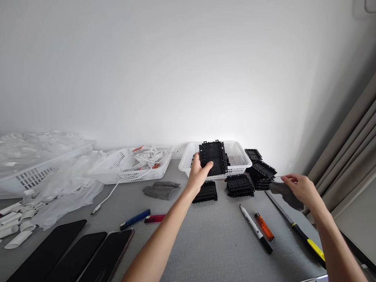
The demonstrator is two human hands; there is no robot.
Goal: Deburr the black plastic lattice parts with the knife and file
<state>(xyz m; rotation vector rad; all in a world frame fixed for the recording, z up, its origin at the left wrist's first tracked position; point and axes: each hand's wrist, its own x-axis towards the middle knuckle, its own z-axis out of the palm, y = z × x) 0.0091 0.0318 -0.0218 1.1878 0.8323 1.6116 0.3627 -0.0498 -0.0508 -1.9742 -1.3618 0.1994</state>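
Gray table (211, 243) fills the near side. White basket (236, 170) sits far centre, black pieces partly visible inside. Right stack (261, 172) leans askew just beside the basket; the middle stack (239, 185) and left stack (207, 192) lie on the near side of it. Your held panel (214, 154) is tilted up in front of the basket; can't tell if it's one piece or several. Left hand (200, 172) is clamped on it, thumb across the face, other fingers mostly hidden. If that thumb slackens, it could slide down onto the left stack or clip the rim. Knife (299, 231) lies far-to-near at right, blade tip near the right stack; a low sweep of your right forearm could knock it. Right hand (301, 190), well apart from your left, pinches a dark gray sheet (283, 192) by its upper edge, fingertips together. Loose grip there, so it could slip, or drag against the right stack's uneven layers and topple them. Marker (255, 228) and orange lighter (264, 227), smallest, could roll if bumped.
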